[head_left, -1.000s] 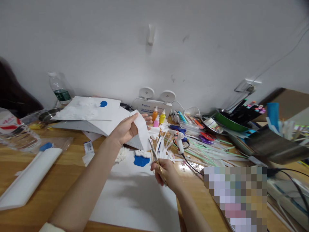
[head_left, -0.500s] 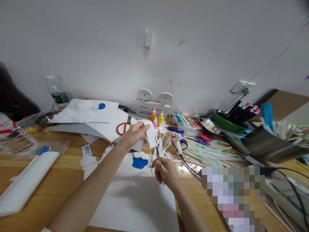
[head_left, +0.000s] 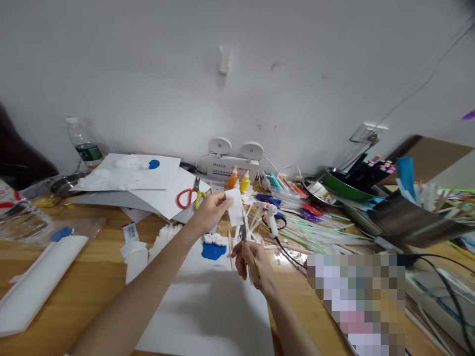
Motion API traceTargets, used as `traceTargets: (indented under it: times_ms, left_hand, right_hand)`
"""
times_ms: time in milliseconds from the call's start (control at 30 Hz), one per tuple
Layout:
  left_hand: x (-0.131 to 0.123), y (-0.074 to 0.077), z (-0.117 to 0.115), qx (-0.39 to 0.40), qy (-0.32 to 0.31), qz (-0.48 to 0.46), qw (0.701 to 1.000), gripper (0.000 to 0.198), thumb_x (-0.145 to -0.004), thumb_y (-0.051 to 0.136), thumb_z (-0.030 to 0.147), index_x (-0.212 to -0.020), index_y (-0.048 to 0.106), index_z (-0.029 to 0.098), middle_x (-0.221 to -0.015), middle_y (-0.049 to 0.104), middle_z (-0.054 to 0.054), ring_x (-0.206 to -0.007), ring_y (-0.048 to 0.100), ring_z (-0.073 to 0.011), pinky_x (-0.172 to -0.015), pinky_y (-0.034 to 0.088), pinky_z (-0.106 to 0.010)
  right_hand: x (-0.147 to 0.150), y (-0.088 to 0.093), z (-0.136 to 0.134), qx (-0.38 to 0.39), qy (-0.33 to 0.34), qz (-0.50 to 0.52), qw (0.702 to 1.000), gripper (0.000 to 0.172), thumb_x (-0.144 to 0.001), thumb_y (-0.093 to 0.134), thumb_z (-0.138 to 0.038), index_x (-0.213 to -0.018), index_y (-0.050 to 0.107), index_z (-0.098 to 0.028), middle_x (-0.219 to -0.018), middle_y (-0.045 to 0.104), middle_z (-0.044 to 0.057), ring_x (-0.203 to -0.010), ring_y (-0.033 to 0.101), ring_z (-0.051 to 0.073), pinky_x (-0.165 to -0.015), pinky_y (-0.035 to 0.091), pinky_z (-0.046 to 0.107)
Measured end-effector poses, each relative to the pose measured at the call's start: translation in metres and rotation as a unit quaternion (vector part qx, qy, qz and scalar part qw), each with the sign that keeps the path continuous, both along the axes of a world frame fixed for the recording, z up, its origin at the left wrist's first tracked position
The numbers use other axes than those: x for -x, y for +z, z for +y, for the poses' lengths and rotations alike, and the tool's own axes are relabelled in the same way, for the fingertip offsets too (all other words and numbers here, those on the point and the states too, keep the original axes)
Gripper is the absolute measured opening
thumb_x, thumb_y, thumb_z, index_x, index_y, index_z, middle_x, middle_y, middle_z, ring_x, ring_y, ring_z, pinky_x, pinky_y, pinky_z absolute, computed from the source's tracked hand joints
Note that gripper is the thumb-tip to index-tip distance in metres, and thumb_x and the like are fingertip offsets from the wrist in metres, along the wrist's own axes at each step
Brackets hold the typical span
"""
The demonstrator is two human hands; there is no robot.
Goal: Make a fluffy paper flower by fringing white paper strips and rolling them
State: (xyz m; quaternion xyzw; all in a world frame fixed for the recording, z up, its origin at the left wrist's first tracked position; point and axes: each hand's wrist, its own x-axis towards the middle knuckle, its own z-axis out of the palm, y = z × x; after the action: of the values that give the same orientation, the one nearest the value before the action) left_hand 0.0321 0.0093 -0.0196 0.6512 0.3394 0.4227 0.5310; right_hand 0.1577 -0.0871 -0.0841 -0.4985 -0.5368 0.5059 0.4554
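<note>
Head view: which step is in hand?

Cutting, I judge. The left hand (head_left: 208,213) pinches a piece of white paper (head_left: 235,213) between closed fingertips, and the right hand (head_left: 257,262) has its fingers curled around the scissors (head_left: 244,233).

Where exactly is the paper?

Raised in front of the person, beyond the blue patch (head_left: 214,251) on the large white sheet (head_left: 208,311). Its lower right edge is at the blades.

Are the blades parted?

I can't fairly tell; they are small and blurred here, and may or may not be biting into the paper.

So what does the next move call for?

A clean snip would want the paper steady and flat to the blades, the left fingertips clear of their line, and the right fingers free to work the handles.
</note>
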Motion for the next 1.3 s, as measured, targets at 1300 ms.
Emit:
traceTargets:
  times_ms: [1300]
  left_hand:
    - [0.002,0.01,-0.01,-0.042,-0.031,0.122,0.991,0.026,-0.071,0.05,0.038,-0.06,0.05,0.015,-0.057,0.044,0.003,-0.059,0.044,-0.0113,-0.057,0.038,-0.022]
  right_hand:
    - [0.001,0.0,0.002,0.016,-0.024,0.018,0.999,0.058,-0.071,0.03,-0.067,-0.062,0.05,-0.013,-0.031,0.041,-0.005,-0.024,0.03,0.004,-0.028,0.02,0.016]
